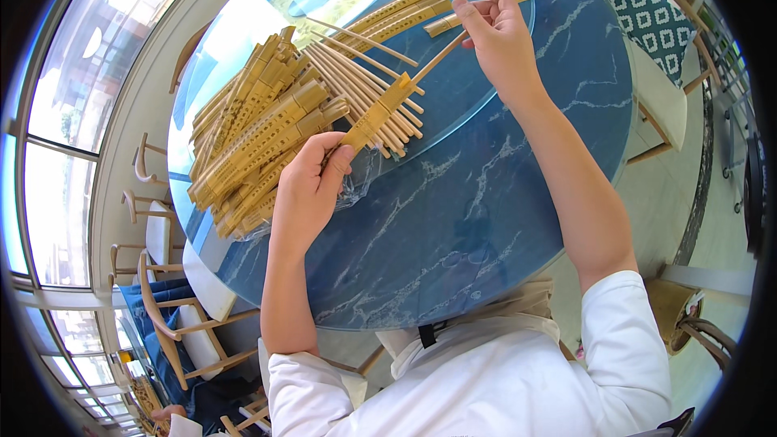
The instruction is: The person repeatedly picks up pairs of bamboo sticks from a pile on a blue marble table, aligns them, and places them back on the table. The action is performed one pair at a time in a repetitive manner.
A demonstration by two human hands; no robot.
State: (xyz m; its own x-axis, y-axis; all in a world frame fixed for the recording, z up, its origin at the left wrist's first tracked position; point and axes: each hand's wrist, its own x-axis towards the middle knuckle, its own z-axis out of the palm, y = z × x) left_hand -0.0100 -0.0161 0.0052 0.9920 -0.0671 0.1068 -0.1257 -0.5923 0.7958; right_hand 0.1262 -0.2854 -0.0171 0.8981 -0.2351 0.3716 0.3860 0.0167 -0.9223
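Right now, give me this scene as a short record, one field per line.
Left hand: holds a gold sleeve
Right hand: holds a stick that meets the sleeve's far end
Pile: many gold sleeves, heaped at left
Loose sticks: fanned beside the pile
Table: dark blue, white-veined
Chairs: wood-framed, around the table

Daylight is admitted by tall, overexposed glass windows at left; glare is reflected off the far side of the round, blue, white-veined bench; lines are bowed near the rim.
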